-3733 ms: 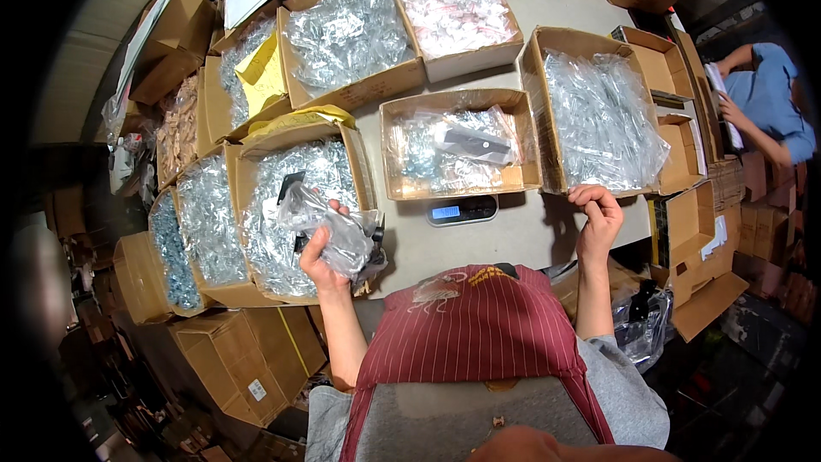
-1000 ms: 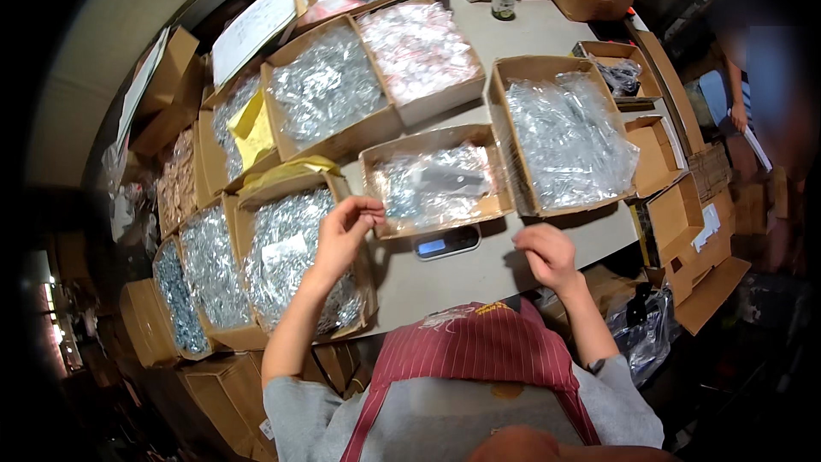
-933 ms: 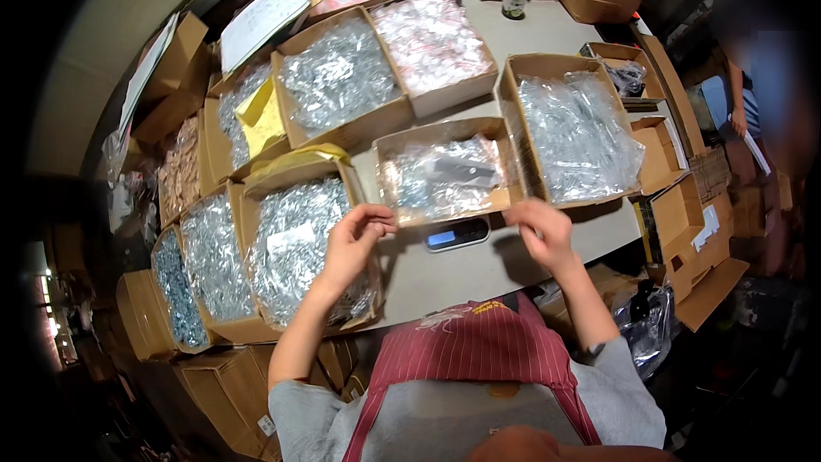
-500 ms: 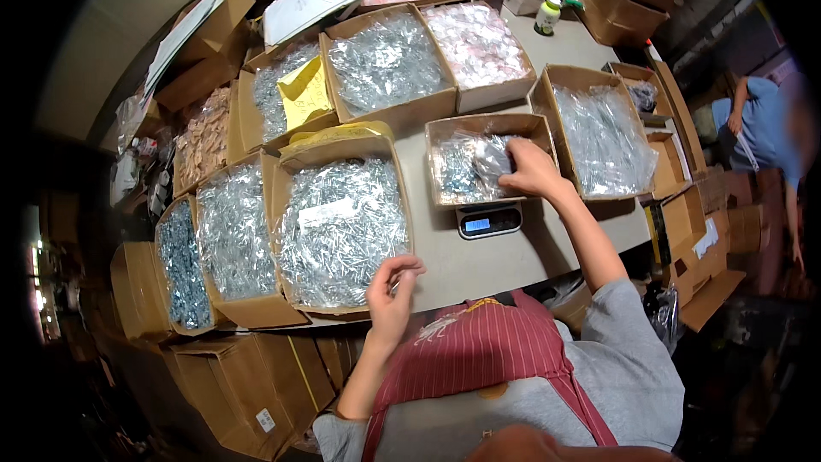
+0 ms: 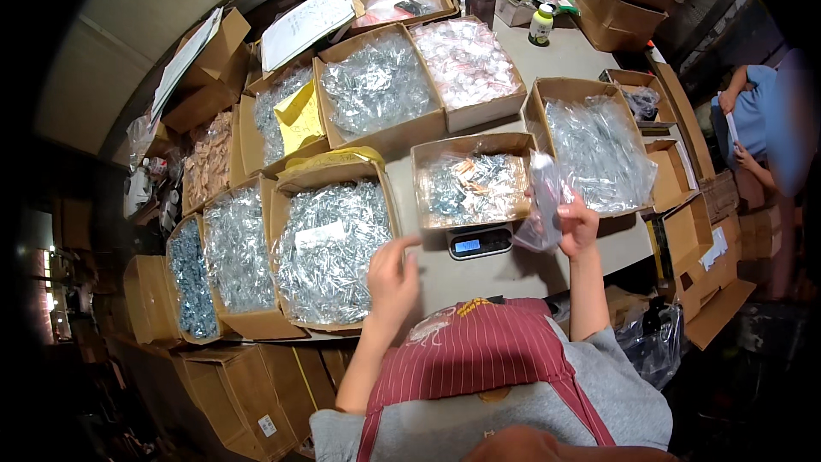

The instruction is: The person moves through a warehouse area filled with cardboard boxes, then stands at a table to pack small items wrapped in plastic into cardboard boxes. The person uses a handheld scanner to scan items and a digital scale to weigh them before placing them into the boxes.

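My right hand [image 5: 580, 227] is closed on clear plastic bags [image 5: 544, 205], held upright at the right front corner of a small cardboard box [image 5: 425, 199]. Inside that box lie loose metal hardware [image 5: 457, 180] and some brownish pieces. The box rests on a digital scale [image 5: 481, 243] with a lit blue display. Holding nothing, my left hand [image 5: 392, 281] is open with its fingers partly curled, beside the right edge of a large carton of silvery screw-like pieces [image 5: 333, 231].
More cartons of small bagged parts [image 5: 376, 81] crowd the left and back of the table. At right stands a carton of clear bags [image 5: 594, 154]. A green bottle [image 5: 540, 26] and a clipboard [image 5: 308, 24] are farther back. Another person [image 5: 757, 120] is at far right.
My right hand has come out of the small box toward me, bringing the plastic bags with it. More of the loose hardware now shows. My left hand has shifted slightly.
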`<control>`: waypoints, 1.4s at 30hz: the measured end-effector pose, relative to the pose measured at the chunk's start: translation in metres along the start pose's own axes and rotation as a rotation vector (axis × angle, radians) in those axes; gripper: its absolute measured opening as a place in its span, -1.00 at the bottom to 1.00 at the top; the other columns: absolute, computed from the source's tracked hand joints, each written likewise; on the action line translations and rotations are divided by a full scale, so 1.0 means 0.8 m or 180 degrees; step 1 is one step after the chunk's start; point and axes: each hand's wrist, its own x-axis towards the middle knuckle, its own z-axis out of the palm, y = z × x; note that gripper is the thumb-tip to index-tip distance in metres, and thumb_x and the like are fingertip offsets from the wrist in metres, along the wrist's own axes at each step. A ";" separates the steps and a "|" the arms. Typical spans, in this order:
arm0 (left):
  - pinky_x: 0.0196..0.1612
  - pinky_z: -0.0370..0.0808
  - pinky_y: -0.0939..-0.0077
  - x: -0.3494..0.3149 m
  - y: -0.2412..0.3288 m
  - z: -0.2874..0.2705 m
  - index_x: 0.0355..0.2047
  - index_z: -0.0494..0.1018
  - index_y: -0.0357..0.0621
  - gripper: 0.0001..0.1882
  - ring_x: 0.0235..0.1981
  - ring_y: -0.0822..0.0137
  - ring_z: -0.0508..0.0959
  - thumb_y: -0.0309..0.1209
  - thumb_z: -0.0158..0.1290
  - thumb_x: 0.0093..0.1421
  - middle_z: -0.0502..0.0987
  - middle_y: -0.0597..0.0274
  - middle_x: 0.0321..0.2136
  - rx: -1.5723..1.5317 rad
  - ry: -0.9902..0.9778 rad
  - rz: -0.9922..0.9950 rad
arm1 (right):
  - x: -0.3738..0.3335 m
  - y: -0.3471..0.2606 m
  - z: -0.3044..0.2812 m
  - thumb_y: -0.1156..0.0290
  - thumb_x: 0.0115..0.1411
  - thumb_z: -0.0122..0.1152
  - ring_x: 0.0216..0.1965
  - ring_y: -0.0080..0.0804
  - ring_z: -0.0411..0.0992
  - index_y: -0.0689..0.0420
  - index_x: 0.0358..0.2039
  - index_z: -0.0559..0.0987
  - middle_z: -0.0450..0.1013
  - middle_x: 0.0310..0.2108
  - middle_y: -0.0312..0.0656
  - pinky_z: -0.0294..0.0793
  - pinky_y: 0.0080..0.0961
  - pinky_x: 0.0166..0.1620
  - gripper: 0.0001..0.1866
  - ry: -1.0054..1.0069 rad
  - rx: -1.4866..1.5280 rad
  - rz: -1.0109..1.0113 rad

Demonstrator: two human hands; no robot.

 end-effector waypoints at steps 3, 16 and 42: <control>0.16 0.26 0.04 0.073 0.001 0.035 -0.12 0.53 -0.14 -0.68 0.02 0.00 0.47 -0.52 0.11 0.06 0.58 0.02 -0.20 0.1334 -0.0518 0.1201 | -0.011 0.002 -0.008 0.42 -0.16 0.19 -0.40 -0.21 0.47 0.36 0.11 0.28 0.46 -0.18 0.13 0.54 -0.35 -0.45 -0.25 -0.0046 0.0052 0.0097; 0.11 0.24 0.27 0.183 -0.015 0.105 -0.51 0.60 -0.07 -0.85 -0.36 0.23 0.54 -0.33 0.10 0.12 0.58 0.20 -0.59 0.1228 -0.0575 0.1351 | -0.049 0.001 -0.050 0.44 -0.13 0.16 -0.37 -0.25 0.47 0.32 0.05 0.38 0.47 -0.20 0.05 0.55 -0.36 -0.36 -0.37 0.0783 0.0312 -0.0469; -0.03 0.43 0.52 0.023 0.091 0.035 -0.07 0.53 -0.24 -0.67 -0.15 0.41 0.55 -0.41 0.24 0.16 0.60 0.17 -0.20 -0.0790 -0.1268 0.0146 | -0.089 0.056 0.059 0.43 0.16 0.28 -0.22 -0.51 0.49 0.30 -0.12 0.60 0.57 -0.23 -0.24 0.45 -0.54 -0.12 -0.70 -0.0092 -0.1468 -0.0130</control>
